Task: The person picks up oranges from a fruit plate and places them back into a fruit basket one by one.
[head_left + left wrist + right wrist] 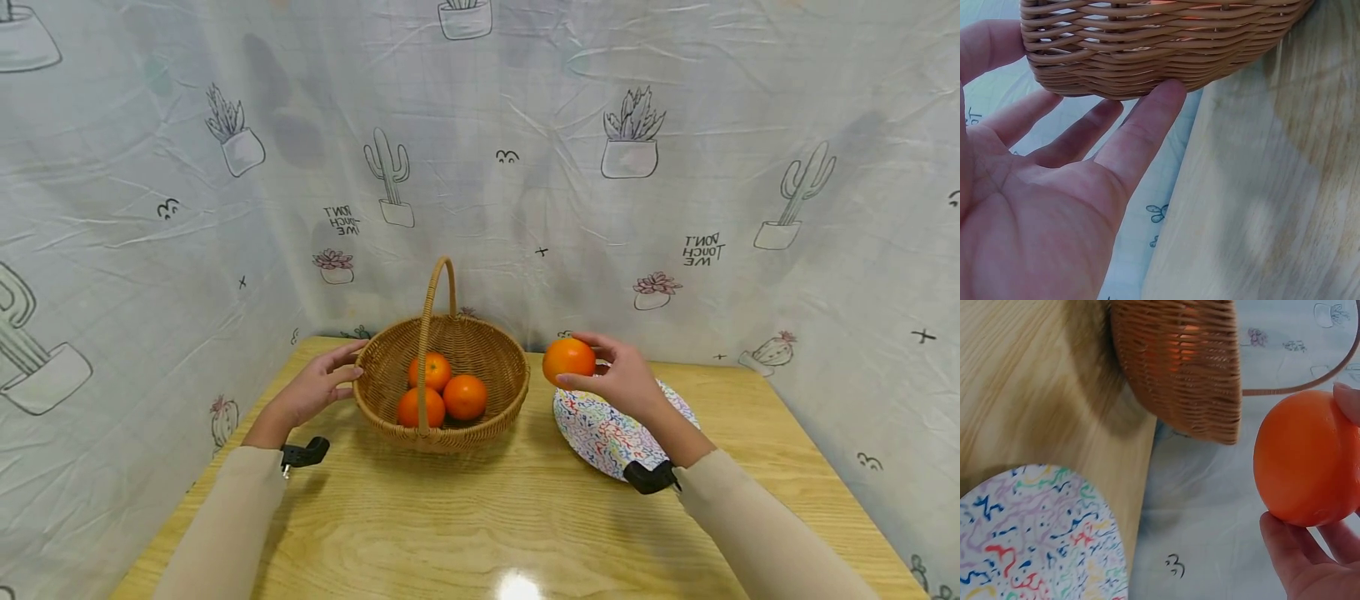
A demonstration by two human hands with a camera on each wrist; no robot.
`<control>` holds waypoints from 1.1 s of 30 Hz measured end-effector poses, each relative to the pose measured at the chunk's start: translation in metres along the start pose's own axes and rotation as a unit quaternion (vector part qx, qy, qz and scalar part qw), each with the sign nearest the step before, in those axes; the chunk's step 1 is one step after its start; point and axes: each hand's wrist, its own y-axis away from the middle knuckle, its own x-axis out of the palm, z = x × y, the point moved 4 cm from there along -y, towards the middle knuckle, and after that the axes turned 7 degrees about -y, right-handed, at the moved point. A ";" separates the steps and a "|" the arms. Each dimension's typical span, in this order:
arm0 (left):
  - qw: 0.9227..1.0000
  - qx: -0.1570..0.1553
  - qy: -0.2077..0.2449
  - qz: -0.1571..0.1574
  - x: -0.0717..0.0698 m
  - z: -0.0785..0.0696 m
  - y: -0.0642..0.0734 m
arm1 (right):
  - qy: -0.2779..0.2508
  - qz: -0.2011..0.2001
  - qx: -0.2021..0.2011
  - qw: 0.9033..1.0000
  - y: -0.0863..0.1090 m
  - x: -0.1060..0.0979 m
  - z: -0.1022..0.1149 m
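A wicker basket [390,429] with a tall arched handle stands on the table, and three oranges [465,397] lie inside it. At its left side, my left hand [318,385] touches the outer wall with spread, nearly straight fingers; the left wrist view shows fingertips against the weave [1166,69]. My right hand [618,377] holds another orange [567,358] between thumb and fingers, raised over the far left part of a plate [607,433] with coloured squiggles. That orange [1304,459] appears close up in the right wrist view. Hand and forearm hide part of the plate.
A light wooden table [420,525] carries the basket and the plate, which stand side by side with a gap between. Close behind the table's back edge hangs a pale curtain [525,208] printed with cacti; it also closes in both sides.
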 end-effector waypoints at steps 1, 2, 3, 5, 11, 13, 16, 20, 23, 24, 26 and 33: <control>1.000 0.001 0.000 -0.001 0.000 0.000 0.000 | -0.003 0.000 -0.001 1.000 -0.001 0.001 0.002; 1.000 0.002 0.001 0.000 0.000 -0.001 0.000 | -0.004 0.000 -0.002 1.000 -0.001 0.002 0.004; 1.000 -0.001 0.002 -0.003 0.000 -0.001 0.000 | -0.003 -0.001 -0.005 1.000 -0.002 0.002 0.005; 1.000 -0.002 0.004 -0.004 0.001 -0.001 0.000 | -0.003 -0.003 -0.008 1.000 -0.003 0.004 0.009; 1.000 -0.002 0.008 -0.003 0.002 -0.002 0.000 | -0.008 -0.011 -0.018 1.000 -0.007 0.009 0.019; 1.000 -0.002 0.010 -0.003 0.002 -0.002 0.000 | -0.017 -0.008 -0.021 1.000 -0.009 0.012 0.021; 1.000 -0.002 0.012 -0.001 0.002 -0.001 0.001 | -0.029 -0.005 -0.022 0.999 -0.014 0.016 0.022; 1.000 -0.002 0.010 0.000 0.002 -0.001 0.001 | -0.035 -0.002 -0.023 0.999 -0.020 0.022 0.023; 1.000 -0.001 0.007 0.000 0.002 -0.001 0.002 | -0.042 0.004 -0.029 0.999 -0.024 0.027 0.027; 1.000 -0.001 0.007 0.000 0.002 -0.001 0.002 | -0.044 0.007 -0.031 0.999 -0.026 0.029 0.028; 1.000 0.000 0.008 -0.001 0.002 -0.001 0.002 | -0.045 0.009 -0.031 0.998 -0.029 0.032 0.029; 1.000 0.006 0.010 0.004 0.003 -0.001 0.002 | -0.029 0.016 -0.016 0.999 -0.041 0.045 0.030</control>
